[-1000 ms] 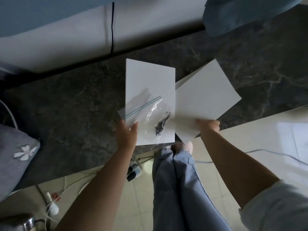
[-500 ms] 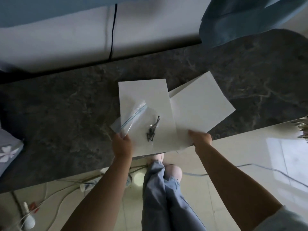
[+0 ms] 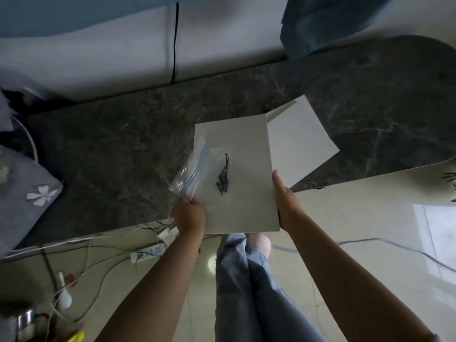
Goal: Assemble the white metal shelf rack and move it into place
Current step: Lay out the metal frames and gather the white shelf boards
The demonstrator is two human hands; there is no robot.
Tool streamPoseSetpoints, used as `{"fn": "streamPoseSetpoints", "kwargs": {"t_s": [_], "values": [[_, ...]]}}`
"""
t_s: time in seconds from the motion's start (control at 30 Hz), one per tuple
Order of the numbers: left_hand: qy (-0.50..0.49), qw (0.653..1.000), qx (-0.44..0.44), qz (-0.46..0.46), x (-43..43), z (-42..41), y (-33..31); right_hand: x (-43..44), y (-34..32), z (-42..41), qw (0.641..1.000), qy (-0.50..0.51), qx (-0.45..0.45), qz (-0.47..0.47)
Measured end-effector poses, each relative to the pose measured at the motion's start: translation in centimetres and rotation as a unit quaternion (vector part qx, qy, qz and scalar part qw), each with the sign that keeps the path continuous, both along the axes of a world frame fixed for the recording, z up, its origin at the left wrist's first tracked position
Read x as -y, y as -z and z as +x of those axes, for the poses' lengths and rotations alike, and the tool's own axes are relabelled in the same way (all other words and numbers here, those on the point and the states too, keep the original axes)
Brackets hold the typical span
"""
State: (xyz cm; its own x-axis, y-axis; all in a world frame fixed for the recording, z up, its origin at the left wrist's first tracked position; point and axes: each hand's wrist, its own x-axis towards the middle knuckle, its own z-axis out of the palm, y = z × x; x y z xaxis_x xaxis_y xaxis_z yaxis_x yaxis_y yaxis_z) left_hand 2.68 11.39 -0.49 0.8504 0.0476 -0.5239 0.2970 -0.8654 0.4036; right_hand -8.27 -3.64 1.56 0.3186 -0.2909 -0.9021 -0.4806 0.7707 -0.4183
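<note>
I hold two white flat panels over the edge of a dark marble table [image 3: 118, 154]. The upper panel [image 3: 246, 149] lies over the lower panel [image 3: 301, 144], which sticks out to the right. On the upper panel rests a clear zip bag [image 3: 197, 169] holding several dark screws [image 3: 223, 178]. My left hand [image 3: 188, 214] grips the panel's near left corner and pinches the bag against it. My right hand [image 3: 283, 201] grips the stack's right edge, thumb on top.
A white sofa base [image 3: 98, 60] with a black cable runs behind the table. A grey flower-print cushion [image 3: 27, 193] sits at the left. White cables and a power strip [image 3: 148, 250] lie on the tiled floor by my legs. Blue fabric [image 3: 333, 23] hangs at the upper right.
The two panels have come together, the left one now overlapping the right. My right hand shifted from the right panel's corner to the stack's right edge. The bag slid slightly.
</note>
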Motion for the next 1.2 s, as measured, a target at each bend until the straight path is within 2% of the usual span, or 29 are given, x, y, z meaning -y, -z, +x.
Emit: {"fn": "streamPoseSetpoints", "kwargs": {"t_s": [0.07, 0.17, 0.3, 0.4, 0.5, 0.63, 0.73, 0.8, 0.9, 0.97, 1.03, 1.1, 1.2], "values": [[0.004, 1.0, -0.002, -0.009, 0.1, -0.8, -1.1, 0.1, -1.5, -1.0, 0.998, -0.03, 0.029, -0.05], [0.002, 0.999, 0.0, -0.039, -0.2, -2.1, -3.0, -0.3, -3.3, -2.6, 0.993, -0.033, 0.028, -0.11], [-0.074, 0.992, 0.012, -0.102, -2.8, -3.1, -6.1, -0.9, -5.1, -5.2, 0.988, -0.048, 0.023, -0.148], [-0.183, 0.945, -0.025, -0.27, -6.4, -5.1, -8.9, -1.9, -6.2, -7.5, 0.976, -0.086, 0.009, -0.2], [-0.25, 0.907, -0.029, -0.337, -11.6, -8.1, -10.8, -4.8, -7.6, -9.2, 0.967, -0.126, 0.017, -0.221], [-0.308, 0.878, -0.038, -0.365, -21.5, -13.9, -12.6, -12.3, -9.6, -11.3, 0.959, -0.171, 0.036, -0.224], [-0.356, 0.871, -0.017, -0.338, -29.1, -20.0, -14.1, -19.9, -11.3, -13.7, 0.945, -0.235, 0.052, -0.222], [-0.406, 0.839, -0.011, -0.363, -33.8, -24.0, -14.3, -24.7, -12.1, -15.3, 0.924, -0.3, 0.057, -0.229], [-0.438, 0.834, 0.015, -0.336, -40.6, -30.3, -13.7, -31.6, -12.6, -17.9, 0.882, -0.405, 0.068, -0.23], [-0.49, 0.801, 0.031, -0.342, -44.3, -35.4, -13.5, -35.8, -12.5, -19.8, 0.844, -0.473, 0.078, -0.241], [-0.533, 0.788, 0.045, -0.303, -47.1, -40.6, -13.8, -39.7, -11.7, -21.6, 0.806, -0.533, 0.085, -0.243], [-0.583, 0.759, 0.069, -0.283, -49.8, -45.4, -13.9, -43.3, -10.8, -23.4, 0.759, -0.598, 0.089, -0.242], [-0.599, 0.752, 0.108, -0.252, -53.6, -52.1, -12.5, -47.7, -9.6, -27.0, 0.712, -0.659, 0.093, -0.226]]}}
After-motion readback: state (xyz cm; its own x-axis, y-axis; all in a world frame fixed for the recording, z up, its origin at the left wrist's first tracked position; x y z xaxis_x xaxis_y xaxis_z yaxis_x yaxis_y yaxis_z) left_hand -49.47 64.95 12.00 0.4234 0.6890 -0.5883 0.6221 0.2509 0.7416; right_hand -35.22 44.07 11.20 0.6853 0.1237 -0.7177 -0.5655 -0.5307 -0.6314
